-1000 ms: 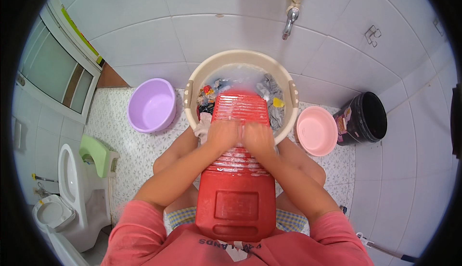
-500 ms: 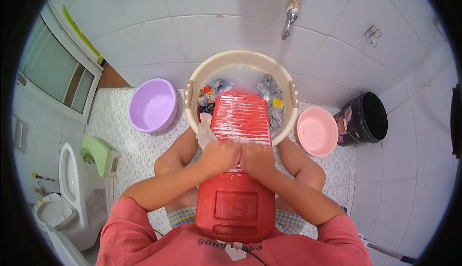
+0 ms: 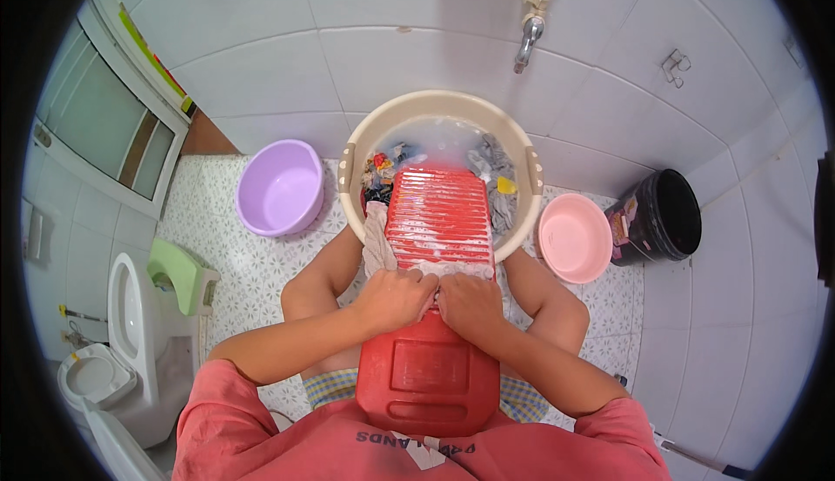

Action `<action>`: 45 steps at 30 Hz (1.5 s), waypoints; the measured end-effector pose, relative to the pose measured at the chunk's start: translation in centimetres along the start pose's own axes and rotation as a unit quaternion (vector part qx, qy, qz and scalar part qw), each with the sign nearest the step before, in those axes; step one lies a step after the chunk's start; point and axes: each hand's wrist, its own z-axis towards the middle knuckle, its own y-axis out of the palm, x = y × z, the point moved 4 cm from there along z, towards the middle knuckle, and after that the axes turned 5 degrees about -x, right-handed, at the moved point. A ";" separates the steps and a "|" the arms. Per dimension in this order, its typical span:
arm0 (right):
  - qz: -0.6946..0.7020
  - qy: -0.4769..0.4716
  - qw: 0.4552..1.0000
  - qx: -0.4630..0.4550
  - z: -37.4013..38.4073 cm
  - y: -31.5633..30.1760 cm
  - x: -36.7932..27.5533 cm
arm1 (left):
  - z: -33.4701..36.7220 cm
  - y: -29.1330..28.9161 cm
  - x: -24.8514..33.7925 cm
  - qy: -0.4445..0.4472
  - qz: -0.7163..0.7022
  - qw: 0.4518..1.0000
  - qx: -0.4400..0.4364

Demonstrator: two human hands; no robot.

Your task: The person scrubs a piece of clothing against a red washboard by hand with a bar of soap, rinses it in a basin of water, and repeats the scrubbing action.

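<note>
Washtub [image 3: 435, 100], round and cream: standing on the tiled floor [image 3: 217, 181] at its wall-side edge, holding cloudy water. Washboard [image 3: 437, 220], red plastic: leaning with its ribbed end inside the washtub, crossing the near rim, reaching back with its smooth end to the front of the pink shirt [image 3: 287, 446]. Black bucket [image 3: 642, 211]: standing near the floor's right-hand wall-side corner. Purple basin [image 3: 278, 187]: sitting left of the washtub, near the floor's wall-side edge. Green step stool [image 3: 177, 272]: standing toward the floor's left edge. Pink basin [image 3: 574, 236]: sitting just beside the washtub's right rim, between it and the bucket. Grey laundry [image 3: 500, 207]: soaking along the washtub's right inner edge. Pale cloth [image 3: 377, 236]: draping over the near-left rim, following the washboard's left edge up to the knuckles. Left hand [image 3: 396, 297] and right hand [image 3: 472, 304]: meeting side by side across the washboard's middle, fingers curling fully closed on the pale cloth, mostly hiding the gripped part. Yellow patch [image 3: 506, 185]: showing among the grey laundry.
</note>
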 end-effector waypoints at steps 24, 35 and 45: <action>-0.014 0.053 0.998 -0.017 9.1 2.9 4.5 | 6.5 2.0 -5.7 -0.095 0.015 0.992 0.075; 0.273 0.057 0.948 -0.151 10.0 -0.4 10.4 | 7.6 -0.4 -15.0 -0.234 -0.379 0.892 0.074; 0.464 0.281 0.835 -0.092 5.3 0.0 14.2 | 4.0 -0.2 -14.8 -0.299 -0.664 0.685 -0.025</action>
